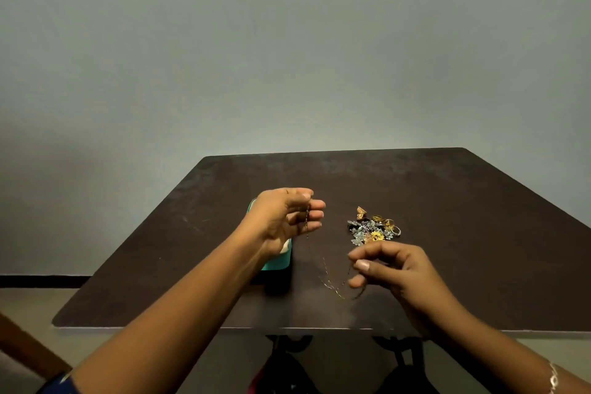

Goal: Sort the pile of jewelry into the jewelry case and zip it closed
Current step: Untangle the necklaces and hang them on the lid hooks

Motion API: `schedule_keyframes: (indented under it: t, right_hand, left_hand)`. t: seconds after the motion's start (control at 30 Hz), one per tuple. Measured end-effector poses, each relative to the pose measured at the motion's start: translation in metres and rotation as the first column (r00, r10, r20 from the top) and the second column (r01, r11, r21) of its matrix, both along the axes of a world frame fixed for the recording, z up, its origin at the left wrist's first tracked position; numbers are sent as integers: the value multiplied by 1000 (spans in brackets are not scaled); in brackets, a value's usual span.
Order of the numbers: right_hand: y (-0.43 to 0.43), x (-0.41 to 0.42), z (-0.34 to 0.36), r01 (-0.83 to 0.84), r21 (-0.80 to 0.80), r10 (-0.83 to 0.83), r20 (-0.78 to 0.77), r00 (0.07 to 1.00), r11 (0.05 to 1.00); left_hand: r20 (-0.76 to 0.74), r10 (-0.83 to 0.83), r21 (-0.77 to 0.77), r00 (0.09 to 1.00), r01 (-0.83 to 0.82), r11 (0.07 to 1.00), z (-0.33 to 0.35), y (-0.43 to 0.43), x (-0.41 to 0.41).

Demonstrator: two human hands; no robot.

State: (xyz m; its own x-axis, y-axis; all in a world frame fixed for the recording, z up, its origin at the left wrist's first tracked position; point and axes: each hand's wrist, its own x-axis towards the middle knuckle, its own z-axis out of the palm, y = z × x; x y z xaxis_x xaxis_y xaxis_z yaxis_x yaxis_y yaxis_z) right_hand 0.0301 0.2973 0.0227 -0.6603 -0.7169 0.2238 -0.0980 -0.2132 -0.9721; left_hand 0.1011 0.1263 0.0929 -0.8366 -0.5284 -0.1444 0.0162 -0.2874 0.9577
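Left hand (286,217) is raised above the surface (447,201), palm turned inward, with its fingers (315,214) pinching one end of a thin gold chain (331,288) between thumb and index; the other fingers are loosely curled and slightly apart. Right hand (393,269) sits lower and nearer the camera, its fingers (364,254) pinching the chain's other end, the rest curled in. The chain hangs from the left pinch, sags in a loop between the two hands and rises to the right pinch; can't tell whether the bottom of the loop touches the surface. Teal jewelry case (278,261) sits on the surface directly behind the left hand and wrist and is mostly hidden by them. A pale patch shows at its top, but can't tell if it's open or zipped. Jewelry pile (372,229) lies on the surface right of the case and apart from it, just beyond the right hand: gold rings, silver pieces, a yellow flower-shaped item. Bracelet (552,377) on the right wrist. Grey wall (287,41) behind.
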Motion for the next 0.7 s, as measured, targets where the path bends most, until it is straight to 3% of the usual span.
schedule_keyframes:
  t: [0.1, 0.43, 0.7]
  right_hand:
    - [2, 7, 9, 19, -15, -17, 109, 994, 1000]
    - [1, 20, 12, 6, -60, 3, 148, 989, 998]
    - [-1, 32, 14, -67, 40, 69, -57, 996, 997]
  left_hand:
    - [17, -81, 11, 997, 80, 997, -5, 11, 12]
    - [72, -173, 48, 982, 170, 984, -17, 28, 17]
    - [113, -271, 5, 956, 272, 962, -21, 30, 18]
